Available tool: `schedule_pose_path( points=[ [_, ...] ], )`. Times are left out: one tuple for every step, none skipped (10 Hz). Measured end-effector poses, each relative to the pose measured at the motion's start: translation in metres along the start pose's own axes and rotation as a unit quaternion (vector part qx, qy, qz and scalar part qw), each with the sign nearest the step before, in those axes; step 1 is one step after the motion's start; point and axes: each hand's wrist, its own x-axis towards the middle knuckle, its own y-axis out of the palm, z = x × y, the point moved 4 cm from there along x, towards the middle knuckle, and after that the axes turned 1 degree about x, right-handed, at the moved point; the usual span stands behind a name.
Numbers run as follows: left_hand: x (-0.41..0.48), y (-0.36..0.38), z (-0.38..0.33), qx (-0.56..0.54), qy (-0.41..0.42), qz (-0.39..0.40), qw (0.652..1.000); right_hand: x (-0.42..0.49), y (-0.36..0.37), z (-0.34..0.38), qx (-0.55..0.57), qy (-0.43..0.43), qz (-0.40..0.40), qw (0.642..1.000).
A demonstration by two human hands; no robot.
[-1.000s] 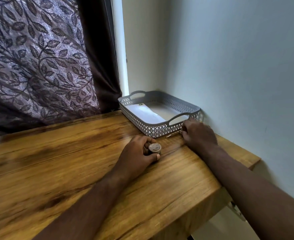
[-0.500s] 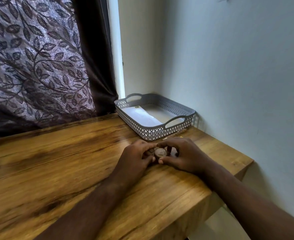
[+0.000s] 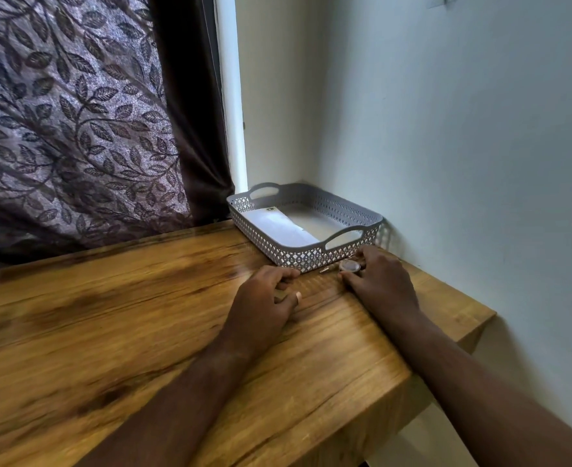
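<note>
The small round jar (image 3: pixel 350 265) is passing over from the left hand (image 3: pixel 267 298) to the right hand (image 3: pixel 378 284), whose grip is pinching it right of centre, just beside the basket (image 3: pixel 298 256). The left grip is resting loose and empty on the worktop (image 3: pixel 143 332). Placing is probably coming next.

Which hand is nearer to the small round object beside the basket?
Right. The right hand holds the small round object; the left hand rests on the table, apart, to its left.
</note>
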Motion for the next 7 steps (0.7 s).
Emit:
schedule_pose_path(
  points=[
    [-0.003,-0.002,-0.003,0.019,0.003,-0.001,1.0,0.002,0.002,0.005,-0.033,0.009,0.019,0.999],
    [-0.006,-0.004,-0.006,0.05,0.01,0.0,0.999,0.001,0.001,0.009,-0.05,0.01,0.02,0.998],
    [-0.008,-0.004,-0.008,0.091,0.018,0.006,0.996,0.0,-0.001,0.011,-0.061,0.013,0.017,0.998],
    [-0.015,-0.005,-0.014,0.13,0.05,0.011,0.99,-0.002,-0.003,0.015,-0.071,0.007,0.018,0.997],
    [-0.025,-0.01,-0.015,0.153,0.054,0.017,0.987,-0.006,-0.005,0.019,-0.08,0.007,0.027,0.996],
    [-0.038,-0.022,-0.014,0.171,0.041,0.012,0.984,-0.014,-0.011,0.029,-0.092,-0.02,0.008,0.996],
    [-0.051,-0.038,-0.01,0.189,0.011,-0.006,0.982,-0.027,-0.01,0.045,-0.148,-0.086,0.004,0.985]
  ],
)
